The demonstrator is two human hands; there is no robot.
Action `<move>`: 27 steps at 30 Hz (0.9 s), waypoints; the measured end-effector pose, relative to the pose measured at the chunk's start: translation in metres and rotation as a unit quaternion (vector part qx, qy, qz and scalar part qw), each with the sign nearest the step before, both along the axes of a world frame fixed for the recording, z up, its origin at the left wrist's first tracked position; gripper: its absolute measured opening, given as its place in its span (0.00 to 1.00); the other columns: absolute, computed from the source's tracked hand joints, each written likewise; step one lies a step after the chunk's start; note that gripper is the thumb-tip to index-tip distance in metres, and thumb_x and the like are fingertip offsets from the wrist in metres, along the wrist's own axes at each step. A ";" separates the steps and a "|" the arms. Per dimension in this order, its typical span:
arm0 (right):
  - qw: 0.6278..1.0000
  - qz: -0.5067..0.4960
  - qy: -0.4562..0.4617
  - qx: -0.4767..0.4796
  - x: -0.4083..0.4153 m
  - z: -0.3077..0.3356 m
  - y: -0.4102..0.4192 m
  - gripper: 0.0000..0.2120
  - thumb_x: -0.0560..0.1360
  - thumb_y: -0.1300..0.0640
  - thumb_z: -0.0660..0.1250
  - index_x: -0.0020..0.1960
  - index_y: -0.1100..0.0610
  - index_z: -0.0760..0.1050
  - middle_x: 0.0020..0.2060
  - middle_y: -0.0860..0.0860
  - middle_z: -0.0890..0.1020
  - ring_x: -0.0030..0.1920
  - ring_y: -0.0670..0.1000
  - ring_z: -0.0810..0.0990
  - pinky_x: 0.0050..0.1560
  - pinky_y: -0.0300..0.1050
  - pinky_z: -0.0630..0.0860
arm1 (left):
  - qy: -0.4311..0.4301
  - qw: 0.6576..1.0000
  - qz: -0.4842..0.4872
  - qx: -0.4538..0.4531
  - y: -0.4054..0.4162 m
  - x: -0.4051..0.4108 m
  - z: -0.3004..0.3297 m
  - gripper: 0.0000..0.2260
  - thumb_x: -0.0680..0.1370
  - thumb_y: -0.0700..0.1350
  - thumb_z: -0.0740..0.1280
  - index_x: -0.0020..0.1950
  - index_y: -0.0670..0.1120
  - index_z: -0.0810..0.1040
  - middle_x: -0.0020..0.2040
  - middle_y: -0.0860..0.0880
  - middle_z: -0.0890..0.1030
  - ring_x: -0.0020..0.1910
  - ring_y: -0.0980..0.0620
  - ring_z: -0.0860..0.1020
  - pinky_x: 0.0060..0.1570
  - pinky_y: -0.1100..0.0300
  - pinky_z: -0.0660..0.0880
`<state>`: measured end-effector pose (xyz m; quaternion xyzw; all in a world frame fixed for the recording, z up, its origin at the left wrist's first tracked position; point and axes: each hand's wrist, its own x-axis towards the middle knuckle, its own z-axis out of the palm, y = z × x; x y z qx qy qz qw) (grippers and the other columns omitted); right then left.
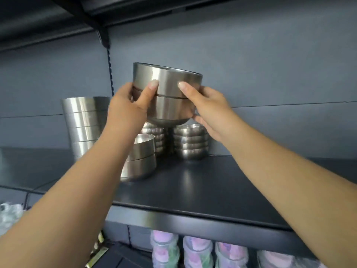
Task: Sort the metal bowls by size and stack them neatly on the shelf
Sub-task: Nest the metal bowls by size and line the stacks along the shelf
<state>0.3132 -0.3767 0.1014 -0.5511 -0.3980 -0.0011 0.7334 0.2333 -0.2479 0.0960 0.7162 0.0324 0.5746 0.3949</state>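
Nearest the camera, below the front lip of the dark grey metal shelf [202, 192], sit pastel plastic-wrapped containers [195, 252] on the level beneath. Both bare forearms reach up and forward over that lip. The left hand [127, 109] and the right hand [208, 111] clasp, from opposite sides, a pair of nested brushed-steel bowls [166, 93] held in the air above the shelf, tilted slightly, thumbs pressed on the near wall across the seam between the two and fingers curled round the far sides. Just below the left forearm a short stack of wide steel bowls [141, 161] rests on the shelf; behind it stand two stacks of small rounded steel bowls [190, 142], and to the left a tall stack of large steel bowls [85, 124] near the back panel. The step in hand looks like carrying a matched pair to its pile; next comes choosing the same-sized stack and lowering the pair level onto it.
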 end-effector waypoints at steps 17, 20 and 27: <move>0.994 -0.074 -0.022 -0.076 0.006 -0.056 0.130 0.17 0.72 0.44 0.66 0.57 0.49 0.74 0.51 0.41 0.80 0.51 0.39 0.77 0.48 0.30 0.71 | 0.080 0.988 -0.025 -0.127 0.116 0.008 -0.071 0.33 0.73 0.59 0.63 0.69 0.38 0.65 0.67 0.39 0.72 0.66 0.41 0.70 0.67 0.48 0.67; 0.996 -0.063 -0.019 -0.068 0.005 -0.072 0.137 0.21 0.74 0.43 0.61 0.66 0.46 0.68 0.57 0.40 0.76 0.57 0.40 0.73 0.56 0.36 0.68 | 0.045 0.991 -0.024 -0.121 0.105 0.011 -0.082 0.31 0.77 0.53 0.61 0.76 0.45 0.53 0.76 0.49 0.58 0.74 0.53 0.57 0.68 0.65 0.54; 0.994 -0.062 -0.002 -0.088 0.010 -0.086 0.141 0.21 0.75 0.42 0.59 0.66 0.46 0.69 0.60 0.41 0.76 0.60 0.41 0.73 0.63 0.40 0.68 | 0.010 0.995 0.005 -0.102 0.098 0.022 -0.102 0.30 0.78 0.53 0.59 0.76 0.49 0.50 0.77 0.54 0.55 0.74 0.61 0.54 0.72 0.63 0.52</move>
